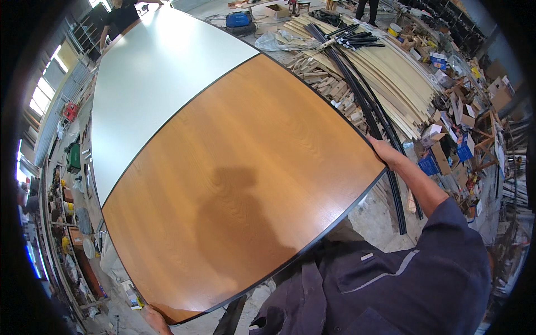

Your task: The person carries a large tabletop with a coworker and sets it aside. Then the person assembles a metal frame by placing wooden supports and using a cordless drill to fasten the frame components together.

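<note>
Gripping the wooden panel (245, 184), right hand (385, 152) and left hand (152, 319) hide their fingers beneath its edges.

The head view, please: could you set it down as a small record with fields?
held thing: wood-coloured panel with a dark edge band
right hand: grips the panel's right edge
left hand: at the panel's lower left corner, mostly hidden
beyond it: pale grey panel, edge to edge with the wood one
far end: another person at the grey panel
right side: stacked wooden slats, black strips, boxes
</note>
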`<state>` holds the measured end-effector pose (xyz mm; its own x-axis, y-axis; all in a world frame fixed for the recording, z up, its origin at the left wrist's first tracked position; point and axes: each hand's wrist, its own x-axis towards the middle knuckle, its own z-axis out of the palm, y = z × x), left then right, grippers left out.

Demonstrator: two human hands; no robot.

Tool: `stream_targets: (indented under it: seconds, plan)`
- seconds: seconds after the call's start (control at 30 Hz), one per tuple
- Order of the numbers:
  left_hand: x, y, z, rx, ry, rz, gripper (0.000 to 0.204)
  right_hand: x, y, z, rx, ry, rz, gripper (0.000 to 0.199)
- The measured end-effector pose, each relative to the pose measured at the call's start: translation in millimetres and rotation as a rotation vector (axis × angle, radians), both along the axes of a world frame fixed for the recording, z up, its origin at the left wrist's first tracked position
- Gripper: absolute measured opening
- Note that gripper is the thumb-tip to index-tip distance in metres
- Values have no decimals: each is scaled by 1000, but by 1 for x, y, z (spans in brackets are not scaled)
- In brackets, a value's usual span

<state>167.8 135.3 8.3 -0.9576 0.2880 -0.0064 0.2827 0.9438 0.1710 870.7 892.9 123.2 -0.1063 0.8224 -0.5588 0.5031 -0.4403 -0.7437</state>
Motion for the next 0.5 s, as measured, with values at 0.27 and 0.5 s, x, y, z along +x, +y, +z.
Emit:
stream_targets:
  seconds: [0.27,0.5]
  plan:
    - [154,148,26,-87,116,130,64,146,183,-81,-16,80,37,60]
    - [317,348,47,3,35,270,65,272,359,-97,-130,-30,38,73]
